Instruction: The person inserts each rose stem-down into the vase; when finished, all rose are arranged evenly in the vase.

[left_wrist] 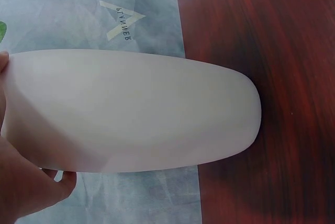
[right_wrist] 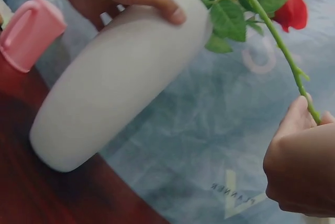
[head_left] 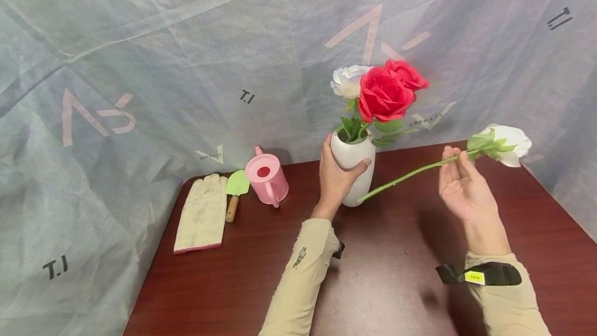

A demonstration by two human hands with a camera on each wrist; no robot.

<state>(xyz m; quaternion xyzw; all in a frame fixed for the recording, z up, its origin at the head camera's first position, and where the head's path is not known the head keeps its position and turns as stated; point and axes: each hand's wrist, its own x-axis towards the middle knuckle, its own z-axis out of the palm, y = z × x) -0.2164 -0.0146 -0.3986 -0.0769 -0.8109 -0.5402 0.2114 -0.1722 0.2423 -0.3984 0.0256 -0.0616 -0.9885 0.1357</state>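
Observation:
My left hand [head_left: 337,183] grips the upper part of a white vase [head_left: 361,183], thumb on its front and fingers round the far left side. Out of the vase's mouth rise two red roses [head_left: 386,93] and a white rose [head_left: 349,82] with green leaves. To the right, my right hand [head_left: 468,191] pinches the green stem [head_left: 415,171] of another white rose [head_left: 506,144] just below its bloom. That stem slants down left, its cut end overlapping the vase's lower side in the head view. The left wrist view shows the vase's smooth side [left_wrist: 141,109] down to its base.
Left of the vase on the dark red table [head_left: 373,284] stands a pink watering can [head_left: 275,180]. Beside it lie a small trowel [head_left: 237,184] with a green blade and wooden handle, and cream work gloves [head_left: 202,214]. A grey printed sheet [head_left: 186,66] hangs behind the table.

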